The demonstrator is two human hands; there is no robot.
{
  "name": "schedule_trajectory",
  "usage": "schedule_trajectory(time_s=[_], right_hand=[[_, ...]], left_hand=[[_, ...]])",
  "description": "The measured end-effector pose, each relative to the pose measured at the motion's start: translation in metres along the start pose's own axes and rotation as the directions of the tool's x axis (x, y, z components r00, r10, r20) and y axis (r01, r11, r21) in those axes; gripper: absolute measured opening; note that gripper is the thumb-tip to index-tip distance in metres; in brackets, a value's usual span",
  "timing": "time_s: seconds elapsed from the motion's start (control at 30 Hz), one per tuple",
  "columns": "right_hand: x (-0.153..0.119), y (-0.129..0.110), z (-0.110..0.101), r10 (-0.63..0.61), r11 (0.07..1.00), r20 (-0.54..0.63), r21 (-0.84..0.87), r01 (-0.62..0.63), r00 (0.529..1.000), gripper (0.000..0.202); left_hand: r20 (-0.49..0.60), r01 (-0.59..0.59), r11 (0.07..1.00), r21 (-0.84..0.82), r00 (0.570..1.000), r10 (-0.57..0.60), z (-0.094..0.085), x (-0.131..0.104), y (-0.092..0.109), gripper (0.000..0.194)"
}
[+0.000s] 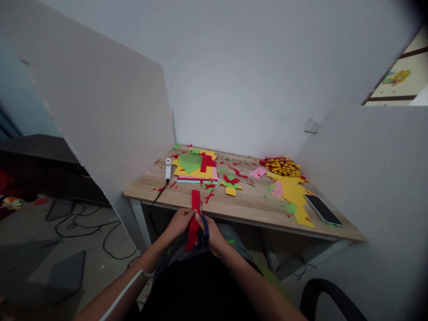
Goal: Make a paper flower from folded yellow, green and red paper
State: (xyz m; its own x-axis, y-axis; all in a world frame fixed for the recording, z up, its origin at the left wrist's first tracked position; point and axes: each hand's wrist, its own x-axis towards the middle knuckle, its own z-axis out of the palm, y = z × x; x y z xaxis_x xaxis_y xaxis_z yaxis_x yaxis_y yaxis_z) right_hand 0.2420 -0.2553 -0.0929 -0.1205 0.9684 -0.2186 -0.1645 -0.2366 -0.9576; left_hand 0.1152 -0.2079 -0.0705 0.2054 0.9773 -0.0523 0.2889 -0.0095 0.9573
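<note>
My left hand (182,221) is closed on a long strip of red paper (195,200), which stands roughly lengthwise in front of my body at the table's near edge. Blue-handled scissors (205,228) sit in my right hand (212,232), its fingers around the handles. Their blades lie along the right side of the red strip; whether they are cutting into it I cannot tell. Just beyond my hands, a small figure of yellow, green and red paper (231,185) lies on the table.
On the wooden table (214,203) lie a stack of coloured paper (194,174), a white glue gun (168,169) with a black cord, and many scraps. Toward the right are a pile of yellow and red curled paper (282,166), yellow sheets (292,191) and a phone (323,209). Partitions flank the table.
</note>
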Motion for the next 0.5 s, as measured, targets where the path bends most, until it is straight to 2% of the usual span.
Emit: schedule_trajectory(time_s=[0.27, 0.5], right_hand=[[-0.0005, -0.0027, -0.0013, 0.019, 1.0, 0.0, -0.004, -0.019, 1.0, 0.073], [0.0026, -0.0055, 0.004, 0.029, 1.0, -0.013, 0.003, -0.029, 0.999, 0.069]], left_hand=[[0.023, 0.01, 1.0, 0.024, 1.0, -0.01, -0.0016, -0.001, -0.0011, 0.04], [0.047, 0.009, 0.998, 0.065, 0.999, -0.012, -0.0101, -0.0029, 0.0013, 0.038]])
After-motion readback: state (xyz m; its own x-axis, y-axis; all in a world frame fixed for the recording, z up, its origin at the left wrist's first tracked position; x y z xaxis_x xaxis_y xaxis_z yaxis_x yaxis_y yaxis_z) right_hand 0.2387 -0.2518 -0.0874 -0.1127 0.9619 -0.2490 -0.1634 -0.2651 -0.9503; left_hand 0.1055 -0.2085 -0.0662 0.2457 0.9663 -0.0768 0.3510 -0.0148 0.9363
